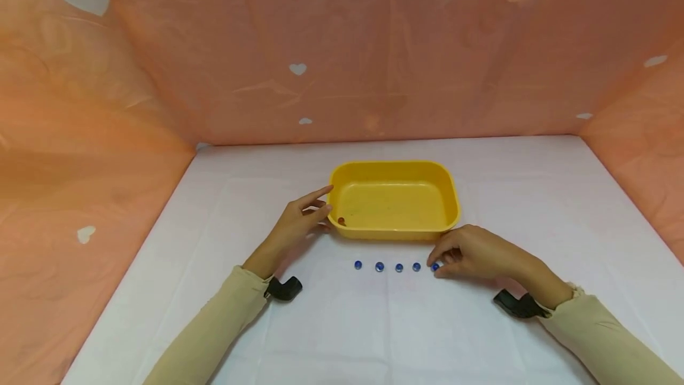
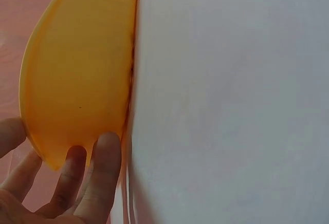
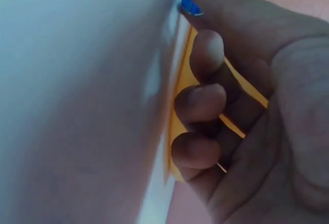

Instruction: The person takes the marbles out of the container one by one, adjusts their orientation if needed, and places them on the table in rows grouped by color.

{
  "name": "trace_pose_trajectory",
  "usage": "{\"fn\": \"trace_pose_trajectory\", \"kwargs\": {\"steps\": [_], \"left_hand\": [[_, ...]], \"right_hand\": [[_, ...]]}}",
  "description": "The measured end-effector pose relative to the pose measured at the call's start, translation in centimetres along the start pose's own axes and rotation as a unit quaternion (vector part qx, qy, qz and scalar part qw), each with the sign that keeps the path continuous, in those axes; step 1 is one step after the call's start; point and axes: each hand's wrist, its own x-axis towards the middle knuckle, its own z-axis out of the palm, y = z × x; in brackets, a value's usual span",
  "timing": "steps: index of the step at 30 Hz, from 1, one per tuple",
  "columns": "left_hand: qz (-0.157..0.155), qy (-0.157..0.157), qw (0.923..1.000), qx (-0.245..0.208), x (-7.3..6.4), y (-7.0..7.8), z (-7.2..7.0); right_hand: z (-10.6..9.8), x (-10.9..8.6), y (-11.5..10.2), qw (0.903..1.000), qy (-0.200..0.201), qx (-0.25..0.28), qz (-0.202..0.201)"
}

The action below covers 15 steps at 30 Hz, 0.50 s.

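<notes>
A yellow plastic tub stands on the white-covered table, and a small orange-brown marble-like piece lies in its near left corner. My left hand touches the tub's left end with spread, fairly straight fingers; in the left wrist view the fingertips rest against the yellow wall. In front of the tub's near right corner, my right hand pinches a blue marble between thumb and index finger, low at the table. That blue marble shows by the thumb in the right wrist view, the other fingers curled.
Several more blue marbles, among them one at the left end and one near the middle, form a row before the tub. White cloth covers the table. Orange sheeting with pale hearts closes off the back and both sides.
</notes>
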Motion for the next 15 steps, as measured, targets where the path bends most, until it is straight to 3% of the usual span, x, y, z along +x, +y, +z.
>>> {"fn": "trace_pose_trajectory", "kwargs": {"steps": [7,15], "left_hand": [[0.013,-0.004,0.9999,0.007,0.23,-0.15,0.13],[0.003,0.002,1.0000,0.008,0.23,-0.18,-0.01]], "right_hand": [[0.07,0.00,0.24,0.9990,-0.020,0.024,0.030],[-0.47,0.28,0.17,0.9990,-0.024,0.032,0.018]]}}
